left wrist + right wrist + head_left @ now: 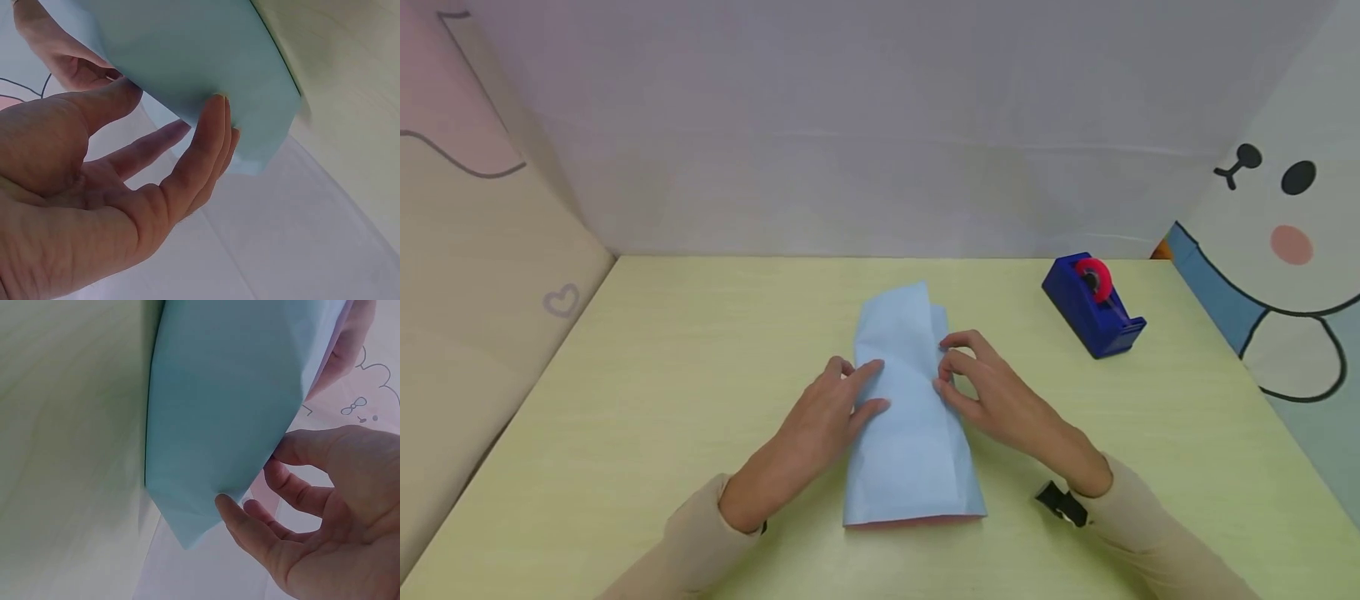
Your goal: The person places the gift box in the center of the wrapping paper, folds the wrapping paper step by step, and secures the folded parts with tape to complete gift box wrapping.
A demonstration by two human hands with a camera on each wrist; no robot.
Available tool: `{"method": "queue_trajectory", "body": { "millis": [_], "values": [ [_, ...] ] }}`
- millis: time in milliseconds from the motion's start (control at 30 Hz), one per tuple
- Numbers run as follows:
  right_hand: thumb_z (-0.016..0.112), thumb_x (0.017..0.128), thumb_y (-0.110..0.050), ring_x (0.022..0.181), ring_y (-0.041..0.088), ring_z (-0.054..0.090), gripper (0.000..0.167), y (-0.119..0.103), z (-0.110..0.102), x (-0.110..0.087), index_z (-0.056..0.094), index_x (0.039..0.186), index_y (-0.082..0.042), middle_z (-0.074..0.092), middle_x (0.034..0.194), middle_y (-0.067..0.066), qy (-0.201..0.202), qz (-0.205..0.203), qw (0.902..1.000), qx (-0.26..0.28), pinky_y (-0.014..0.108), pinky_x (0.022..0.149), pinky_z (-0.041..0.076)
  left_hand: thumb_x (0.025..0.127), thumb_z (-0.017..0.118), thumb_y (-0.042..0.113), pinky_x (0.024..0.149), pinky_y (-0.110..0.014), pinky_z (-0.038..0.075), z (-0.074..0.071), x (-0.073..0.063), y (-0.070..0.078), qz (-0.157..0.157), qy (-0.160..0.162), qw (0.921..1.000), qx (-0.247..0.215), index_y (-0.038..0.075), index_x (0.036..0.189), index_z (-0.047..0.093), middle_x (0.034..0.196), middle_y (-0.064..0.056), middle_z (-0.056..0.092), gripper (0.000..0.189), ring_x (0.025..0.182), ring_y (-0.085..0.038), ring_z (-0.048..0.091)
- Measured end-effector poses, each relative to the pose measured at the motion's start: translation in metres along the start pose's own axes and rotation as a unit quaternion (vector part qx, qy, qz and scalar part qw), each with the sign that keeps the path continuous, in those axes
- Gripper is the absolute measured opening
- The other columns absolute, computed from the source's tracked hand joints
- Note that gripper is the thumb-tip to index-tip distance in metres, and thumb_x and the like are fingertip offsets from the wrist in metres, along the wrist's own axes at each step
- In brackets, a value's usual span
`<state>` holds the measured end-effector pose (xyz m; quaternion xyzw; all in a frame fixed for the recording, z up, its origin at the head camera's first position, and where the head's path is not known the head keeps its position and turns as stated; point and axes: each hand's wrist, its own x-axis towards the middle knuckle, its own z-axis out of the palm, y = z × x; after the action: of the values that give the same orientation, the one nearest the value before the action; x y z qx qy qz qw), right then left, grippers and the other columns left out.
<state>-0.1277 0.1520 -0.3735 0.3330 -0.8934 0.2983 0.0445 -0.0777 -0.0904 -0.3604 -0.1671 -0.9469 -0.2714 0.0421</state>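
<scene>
A folded sheet of light blue paper [910,442], bag-like in shape, stands a little puffed up off the table, with a pinkish inner side showing at its near edge. My left hand [820,421] holds its left side, thumb and index finger on top; in the left wrist view the other fingers [209,140] lie against the paper's side face. On the opposite side my right hand [1000,400] pinches the right edge between thumb and fingers. The right wrist view shows one fingertip [224,501] touching the side face lower down. The underside of the paper is hidden.
A blue tape dispenser [1086,308] with a pink-red roll stands at the back right of the pale yellow-green table [700,333]. Behind the table rises a plain light wall [850,167]. Printed cartoon panels [1300,275] flank it.
</scene>
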Motion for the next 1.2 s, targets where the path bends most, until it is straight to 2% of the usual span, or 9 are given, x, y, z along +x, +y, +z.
{"method": "queue_trajectory", "body": {
  "millis": [267,500,667,767,867,933,1033,1133,1200],
  "values": [
    [0.070,0.097,-0.008,0.109,0.028,0.062,0.011,0.001,-0.001,0.000,0.062,0.091,-0.014,0.056,0.126,0.015,0.012,0.004,0.9999,-0.003,0.041,0.086,0.057,0.092,0.078,0.015,0.073,-0.042,0.058,0.004,-0.001,0.004,0.040,0.036,0.9969,0.058,-0.007,0.127,0.063,0.107,-0.023,0.065,0.044,0.086,-0.032,0.066],
    [0.070,0.096,-0.006,0.095,0.021,0.067,0.012,0.004,-0.002,0.001,0.063,0.089,-0.012,0.057,0.126,0.015,0.021,0.015,0.9996,0.006,0.041,0.086,0.057,0.098,0.070,0.013,0.078,-0.050,0.059,0.007,-0.003,0.005,0.059,0.017,0.9935,0.095,-0.014,0.132,0.058,0.125,-0.033,0.062,0.045,0.103,-0.042,0.067],
    [0.071,0.096,-0.006,0.099,0.024,0.067,0.011,0.006,-0.003,0.002,0.062,0.090,-0.011,0.058,0.124,0.015,0.018,0.024,0.9994,0.015,0.042,0.089,0.058,0.099,0.068,0.012,0.090,-0.053,0.056,0.003,-0.002,0.005,0.040,-0.014,0.9975,0.057,-0.014,0.138,0.054,0.132,-0.035,0.058,0.049,0.116,-0.045,0.063],
    [0.073,0.096,-0.007,0.102,0.028,0.066,0.011,0.005,-0.003,0.002,0.062,0.098,-0.007,0.057,0.119,0.014,0.016,0.032,0.9992,0.018,0.042,0.090,0.058,0.100,0.067,0.011,0.090,-0.049,0.056,0.001,-0.002,0.005,0.030,-0.029,0.9988,0.027,-0.014,0.141,0.051,0.125,-0.032,0.061,0.051,0.107,-0.041,0.065],
    [0.073,0.096,-0.011,0.100,0.030,0.065,0.025,0.003,-0.004,0.000,0.060,0.115,-0.002,0.056,0.115,0.015,0.008,0.048,0.9988,0.004,0.042,0.087,0.059,0.101,0.065,0.010,0.081,-0.045,0.056,0.002,-0.001,0.005,0.022,-0.044,0.9988,0.007,-0.014,0.144,0.048,0.112,-0.027,0.064,0.052,0.092,-0.037,0.066],
    [0.073,0.097,-0.015,0.095,0.029,0.067,0.038,-0.001,-0.006,-0.001,0.057,0.128,-0.001,0.057,0.113,0.017,-0.002,0.065,0.9977,-0.019,0.040,0.080,0.060,0.102,0.063,0.010,0.076,-0.043,0.056,0.002,-0.001,0.005,0.018,-0.050,0.9986,0.001,-0.013,0.145,0.047,0.104,-0.025,0.065,0.052,0.084,-0.035,0.066],
    [0.071,0.099,-0.020,0.088,0.025,0.067,0.050,-0.007,-0.009,-0.004,0.051,0.140,0.000,0.063,0.107,0.015,-0.031,0.087,0.9946,-0.047,0.036,0.072,0.059,0.103,0.061,0.010,0.075,-0.045,0.056,0.003,-0.002,0.005,0.013,-0.055,0.9984,-0.006,-0.013,0.147,0.045,0.102,-0.026,0.065,0.052,0.084,-0.036,0.067],
    [0.069,0.100,-0.020,0.077,0.018,0.066,0.053,-0.013,-0.012,-0.006,0.049,0.144,0.001,0.069,0.091,0.008,-0.054,0.082,0.9930,-0.065,0.031,0.066,0.057,0.103,0.060,0.009,0.077,-0.047,0.056,0.004,-0.003,0.006,0.014,-0.056,0.9983,-0.011,-0.013,0.147,0.043,0.103,-0.027,0.066,0.052,0.087,-0.039,0.068],
    [0.068,0.101,-0.021,0.066,0.013,0.062,0.054,-0.016,-0.014,-0.009,0.048,0.145,0.003,0.066,0.077,0.003,-0.062,0.069,0.9930,-0.072,0.028,0.060,0.053,0.103,0.060,0.008,0.078,-0.047,0.057,0.005,-0.004,0.006,0.015,-0.055,0.9983,-0.013,-0.014,0.147,0.043,0.104,-0.028,0.066,0.052,0.089,-0.040,0.068]
  ]
}}
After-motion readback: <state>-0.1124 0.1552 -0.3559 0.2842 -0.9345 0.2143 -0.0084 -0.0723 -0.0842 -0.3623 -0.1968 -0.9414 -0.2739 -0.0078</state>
